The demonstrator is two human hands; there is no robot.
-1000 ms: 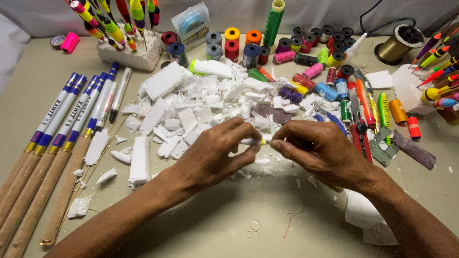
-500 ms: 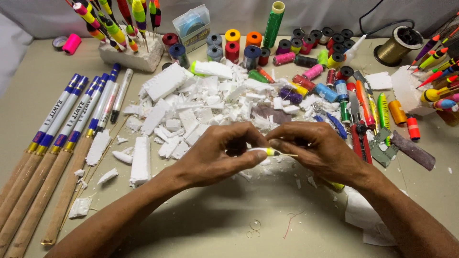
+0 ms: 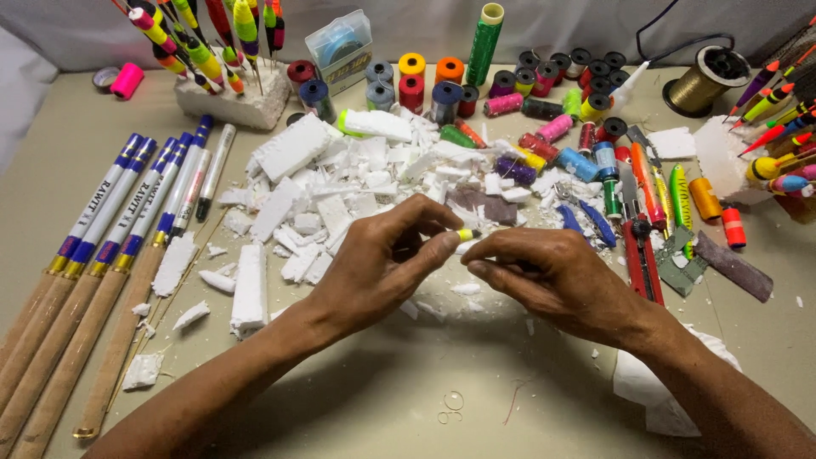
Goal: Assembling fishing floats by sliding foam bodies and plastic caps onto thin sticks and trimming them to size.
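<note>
Pinching small yellow float piece (image 3: 465,234) in left hand (image 3: 382,268) fingertips; right hand (image 3: 552,276) fingers meeting its tip.

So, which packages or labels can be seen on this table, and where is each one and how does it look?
Clear plastic box: back of the table, beside the foam block; rectangular, blue contents, printed label on front.
Rods: left side, lying side by side; white printed shafts with blue bands, cork-coloured handles.
Green spool: back centre, upright; tall, with yellow top, no label seen.
No screens or signs.
</note>
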